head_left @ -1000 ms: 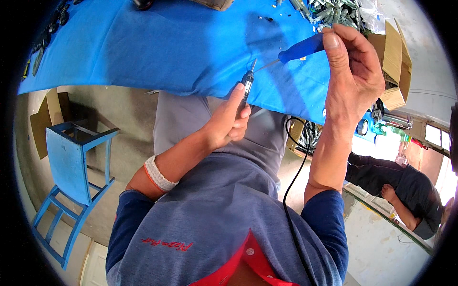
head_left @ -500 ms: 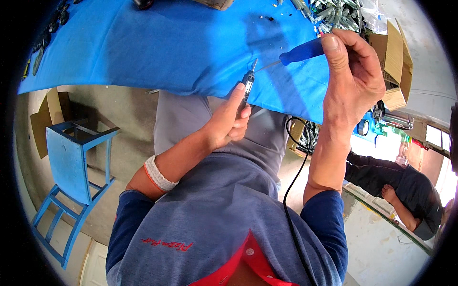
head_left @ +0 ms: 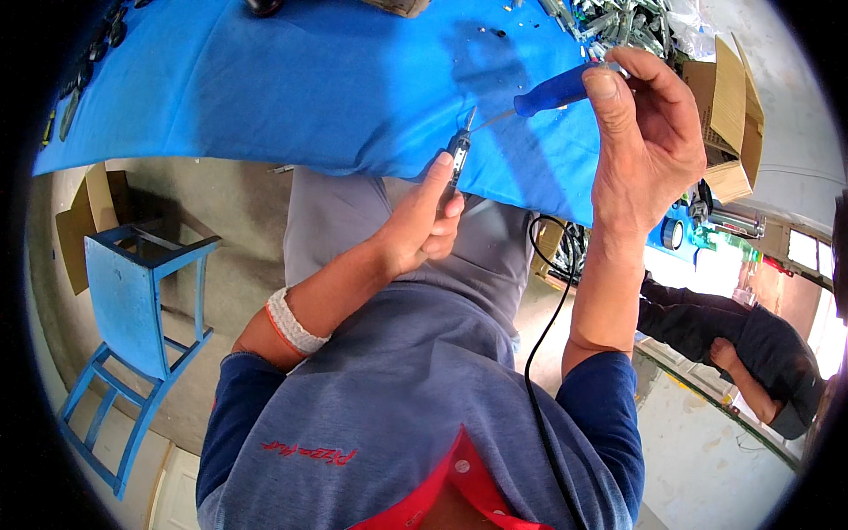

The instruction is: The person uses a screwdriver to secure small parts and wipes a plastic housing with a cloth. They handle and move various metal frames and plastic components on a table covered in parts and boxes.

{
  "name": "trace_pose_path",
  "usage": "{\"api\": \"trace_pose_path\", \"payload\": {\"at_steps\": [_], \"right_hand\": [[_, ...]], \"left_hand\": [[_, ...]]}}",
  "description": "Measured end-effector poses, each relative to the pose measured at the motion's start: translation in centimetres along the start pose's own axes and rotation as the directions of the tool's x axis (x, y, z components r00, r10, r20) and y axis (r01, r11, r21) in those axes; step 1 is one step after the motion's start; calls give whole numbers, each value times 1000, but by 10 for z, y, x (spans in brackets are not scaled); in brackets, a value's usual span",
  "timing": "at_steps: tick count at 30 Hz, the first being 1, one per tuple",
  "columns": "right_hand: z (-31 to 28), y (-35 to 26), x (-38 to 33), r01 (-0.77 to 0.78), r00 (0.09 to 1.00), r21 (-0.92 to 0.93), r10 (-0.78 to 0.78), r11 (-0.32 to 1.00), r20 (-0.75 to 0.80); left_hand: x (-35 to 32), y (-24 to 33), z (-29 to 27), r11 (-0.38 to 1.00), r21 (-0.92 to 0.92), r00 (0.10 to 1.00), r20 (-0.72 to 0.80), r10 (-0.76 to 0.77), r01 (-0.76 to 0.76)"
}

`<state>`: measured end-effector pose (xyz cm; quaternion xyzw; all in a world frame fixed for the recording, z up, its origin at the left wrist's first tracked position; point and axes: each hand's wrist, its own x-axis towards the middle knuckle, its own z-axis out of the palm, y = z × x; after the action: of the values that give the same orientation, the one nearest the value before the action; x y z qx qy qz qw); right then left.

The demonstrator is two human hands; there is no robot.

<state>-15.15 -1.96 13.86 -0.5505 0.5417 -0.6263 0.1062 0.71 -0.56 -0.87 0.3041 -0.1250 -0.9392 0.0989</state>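
Blue-handled, our screwdriver (head_left: 552, 92) is jutting leftward from our right hand (head_left: 649, 146), whose thumb and fingers are pinching its end; our left hand (head_left: 422, 216), fingers curled, is gripping a dark device (head_left: 459, 150) near the screwdriver's tip.

**Surroundings, head view**

Noted blue cloth (head_left: 265, 106) across upper part, creased near front edge. At its far right, logged heap of grey parts (head_left: 627, 31), with clear bag (head_left: 689, 19) just beside; below bag, open carton (head_left: 714, 106). Left of heap, found small dark bits (head_left: 501, 34). At cloth's left end, recorded row of dark items (head_left: 71, 97), too small to identify. Lower left: observed blue chair (head_left: 131, 305) on floor (head_left: 238, 238), cardboard (head_left: 75, 243) partly behind. At right, saw person in dark clothes (head_left: 768, 349), one forearm bent. Traced black cable (head_left: 528, 362), looped below cloth, down to lower edge.
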Motion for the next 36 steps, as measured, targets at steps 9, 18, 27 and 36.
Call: {"api": "trace_pose_path", "payload": {"at_steps": [9,18,27,36], "right_hand": [[-2,1,6,2,999,-1,-2,1000,35],[-5,7,2,44,998,-27,-43,999,42],[-6,2,4,8,998,-64,-4,998,60],[-4,9,1,75,995,-61,-71,995,64]], "left_hand": [[-1,1,2,1000,5,1000,-14,-4,4],[-3,3,4,1000,12,1000,-22,-5,6],[-2,1,1,1000,2,1000,1,-8,8],[0,1,-1,1000,4,1000,11,-7,7]]}}
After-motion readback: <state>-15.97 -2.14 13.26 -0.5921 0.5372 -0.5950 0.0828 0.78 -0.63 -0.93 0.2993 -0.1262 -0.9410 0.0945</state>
